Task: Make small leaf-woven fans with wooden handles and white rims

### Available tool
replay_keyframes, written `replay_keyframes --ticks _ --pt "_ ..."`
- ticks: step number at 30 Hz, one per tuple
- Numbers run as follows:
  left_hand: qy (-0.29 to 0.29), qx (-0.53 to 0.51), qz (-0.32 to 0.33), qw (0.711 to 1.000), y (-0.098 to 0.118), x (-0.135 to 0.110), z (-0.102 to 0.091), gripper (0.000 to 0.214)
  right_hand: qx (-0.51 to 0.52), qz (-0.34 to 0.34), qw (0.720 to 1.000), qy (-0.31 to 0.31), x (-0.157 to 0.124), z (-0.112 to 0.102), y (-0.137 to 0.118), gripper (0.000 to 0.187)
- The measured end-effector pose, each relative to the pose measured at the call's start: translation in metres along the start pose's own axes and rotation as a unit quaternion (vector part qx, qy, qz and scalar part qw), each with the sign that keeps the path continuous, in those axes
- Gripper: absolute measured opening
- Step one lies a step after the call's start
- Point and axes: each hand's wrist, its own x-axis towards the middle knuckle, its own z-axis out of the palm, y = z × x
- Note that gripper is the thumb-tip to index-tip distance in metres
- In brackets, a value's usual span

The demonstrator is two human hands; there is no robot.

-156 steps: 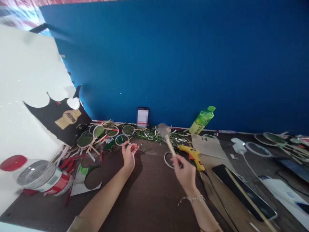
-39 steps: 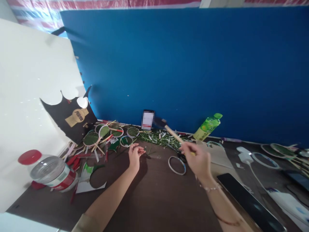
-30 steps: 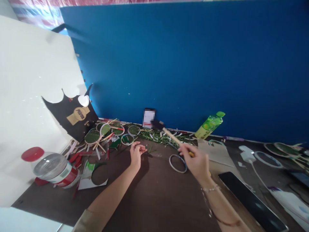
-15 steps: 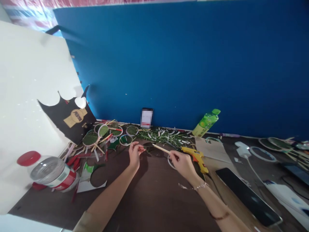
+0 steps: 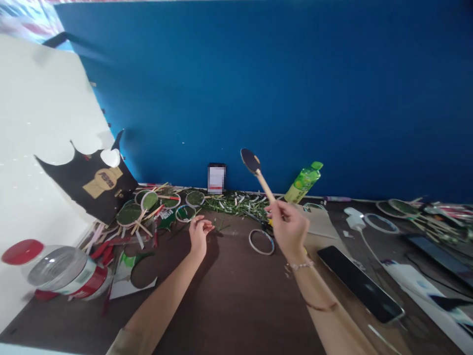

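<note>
My right hand is raised over the brown table and grips the wooden stick of a small round paddle, whose dark disc points up and to the left against the blue wall. My left hand rests on the table with its fingers curled together; I cannot make out anything in them. A small ring lies flat between the two hands. Behind them is a strip of green cuttings.
A pile of finished green paddles lies at the back left beside a black card shape. A plastic jar with a red lid lies at left. A green bottle, a phone, a dark tablet and a charger stand around.
My right hand has swung the paddle up from lying low over the table to pointing up at the wall. The yellow glue gun is now hidden behind that hand. My left hand has stayed put.
</note>
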Motion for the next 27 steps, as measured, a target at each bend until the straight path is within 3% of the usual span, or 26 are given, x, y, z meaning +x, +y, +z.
replay_keyframes --ticks 3,4,9,12,13,17,18,20,22,24,27 --pt "-0.007 -0.001 -0.002 1.0 -0.002 0.001 -0.002 0.023 -0.007 -0.041 0.983 -0.18 -0.008 0.006 0.002 0.032" --pt "-0.009 -0.001 -0.002 1.0 -0.002 0.002 -0.002 0.023 -0.006 -0.043 0.98 -0.193 -0.01 0.009 0.005 0.031" --pt "-0.004 -0.009 0.003 1.0 -0.003 0.002 -0.003 0.023 0.005 0.003 0.995 -0.098 -0.013 0.005 0.005 0.029" --pt "-0.007 -0.006 -0.001 1.0 -0.003 0.002 -0.002 0.023 0.011 -0.037 0.983 -0.182 -0.01 -0.004 -0.004 0.03" --pt "-0.009 -0.003 -0.002 1.0 -0.003 0.002 -0.002 0.023 0.011 -0.039 0.982 -0.185 -0.008 -0.008 -0.007 0.029" --pt "-0.013 -0.001 -0.001 1.0 -0.004 0.002 -0.003 0.022 0.006 0.001 0.999 -0.038 -0.006 -0.017 -0.009 0.027" --pt "-0.011 -0.002 -0.002 1.0 -0.004 0.002 -0.003 0.022 0.003 -0.006 0.999 -0.048 -0.008 -0.017 -0.009 0.027" --pt "-0.003 0.0 -0.005 1.0 -0.005 0.002 -0.003 0.02 -0.005 -0.042 0.983 -0.177 -0.015 -0.015 -0.008 0.027" --pt "-0.002 0.003 -0.007 1.0 -0.005 0.002 -0.004 0.02 -0.007 -0.063 0.967 -0.248 -0.017 -0.015 -0.009 0.028" --pt "-0.01 0.002 -0.006 1.0 -0.005 0.002 -0.004 0.02 -0.002 -0.042 0.981 -0.189 -0.011 -0.019 -0.014 0.025" --pt "-0.014 -0.005 -0.004 1.0 -0.004 0.002 -0.004 0.021 0.007 -0.007 1.0 -0.03 -0.001 -0.024 -0.02 0.026"
